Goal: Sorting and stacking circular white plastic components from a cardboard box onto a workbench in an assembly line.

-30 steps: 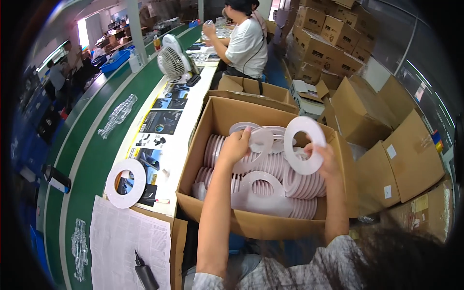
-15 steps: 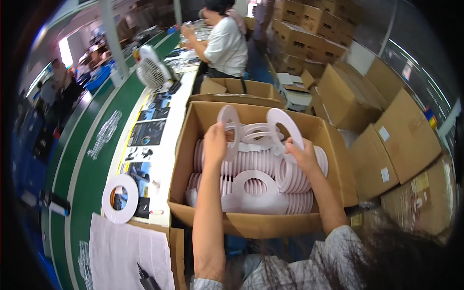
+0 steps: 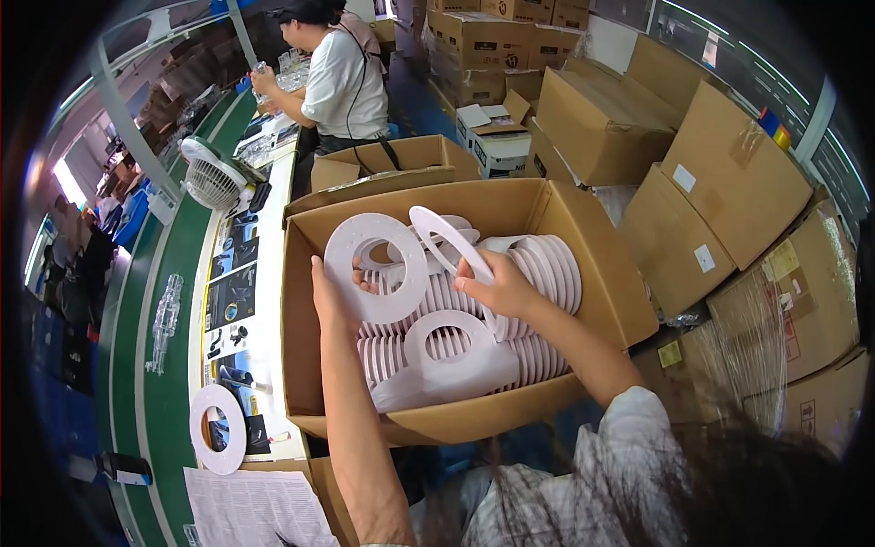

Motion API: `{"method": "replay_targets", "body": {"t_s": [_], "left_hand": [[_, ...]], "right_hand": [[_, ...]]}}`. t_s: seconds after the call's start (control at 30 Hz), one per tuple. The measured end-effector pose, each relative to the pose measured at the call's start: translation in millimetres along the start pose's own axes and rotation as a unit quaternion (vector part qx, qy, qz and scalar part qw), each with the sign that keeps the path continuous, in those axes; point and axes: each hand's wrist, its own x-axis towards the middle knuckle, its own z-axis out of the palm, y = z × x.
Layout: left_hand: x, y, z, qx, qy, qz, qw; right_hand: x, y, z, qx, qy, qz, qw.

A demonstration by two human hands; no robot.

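An open cardboard box [image 3: 301, 365] in front of me holds rows of several flat pale pink foam rings [image 3: 538, 264] standing on edge, with one ring [image 3: 456, 351] lying flat on top. My left hand [image 3: 330, 294] holds a pink ring [image 3: 375, 267] upright over the box's left side. My right hand [image 3: 497, 287] grips a second ring [image 3: 448, 239], tilted on edge, just to the right of the first. Both rings are lifted above the stacked ones.
A white ring [image 3: 217, 428] lies on the green and white bench at my left, beside printed sheets [image 3: 260, 510] and dark cards [image 3: 232, 292]. A small white fan [image 3: 210, 182] stands further along, where another person [image 3: 342, 77] works. Closed cartons [image 3: 729, 191] pile at right.
Both hands have lifted the two rings higher over the box and brought them closer together. The view has tilted slightly so the box sits lower and nearer the centre.
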Motion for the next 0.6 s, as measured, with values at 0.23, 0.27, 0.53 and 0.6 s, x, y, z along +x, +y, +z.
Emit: {"method": "replay_targets", "body": {"t_s": [0.23,0.27,0.53,0.6], "left_hand": [[-11.2,-7.1,11.1,0.023,-0.051,0.096,0.994],[-17.4,-5.1,16.5,0.009,-0.073,0.119,0.99],[-4.3,-22.9,19.6,0.045,-0.072,0.083,0.993],[-4.4,-22.3,30.9,0.045,-0.095,0.103,0.989]], "right_hand": [[-6.7,0.4,6.1,-0.026,-0.004,0.024,0.999],[-7.7,-1.4,6.4,-0.026,-0.005,0.023,0.999],[-9.8,-5.9,-10.6,-0.045,0.009,0.038,0.998],[-5.0,0.8,-17.7,-0.04,0.008,0.034,0.999]]}}
